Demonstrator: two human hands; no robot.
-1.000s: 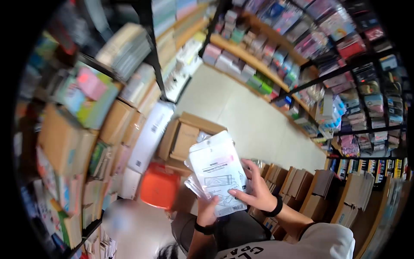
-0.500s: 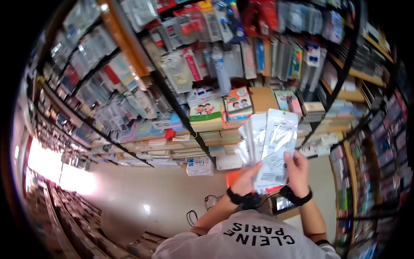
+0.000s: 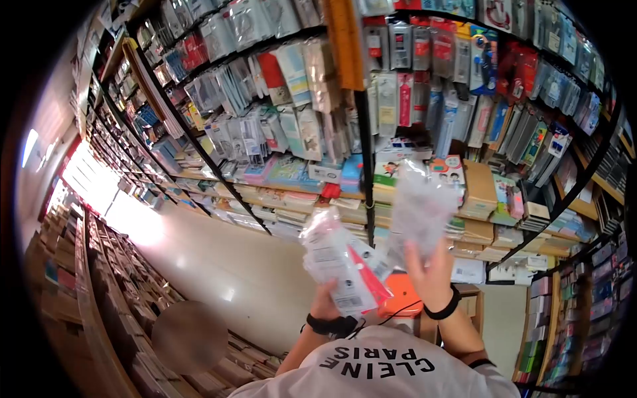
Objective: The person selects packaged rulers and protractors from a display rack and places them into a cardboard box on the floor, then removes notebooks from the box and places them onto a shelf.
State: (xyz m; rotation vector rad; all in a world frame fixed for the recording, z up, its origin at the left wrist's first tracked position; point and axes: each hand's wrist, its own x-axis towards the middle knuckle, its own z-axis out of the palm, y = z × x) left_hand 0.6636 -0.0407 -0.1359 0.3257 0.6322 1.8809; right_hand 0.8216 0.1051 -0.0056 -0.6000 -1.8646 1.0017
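My left hand (image 3: 325, 302) grips the lower edge of a fanned bunch of clear plastic packets (image 3: 328, 255) with white labels; a pink-red strip shows on one of them. My right hand (image 3: 432, 275) is raised to the right of it, its fingers against the lower part of other clear packets (image 3: 424, 205), which are blurred. The two bunches are apart at the top and close together lower down. An orange object (image 3: 402, 295) lies below, between my hands.
Racks of hanging packaged goods (image 3: 298, 73) stand ahead, with books (image 3: 448, 171) and paper stacks on the shelves below. A black upright post (image 3: 366, 152) rises in the middle. More shelves (image 3: 577, 298) stand at the right and lower left, beside a pale floor (image 3: 232, 265).
The packets held together before are now split between my hands. My left hand has moved left with its bunch. The view has turned toward the left.
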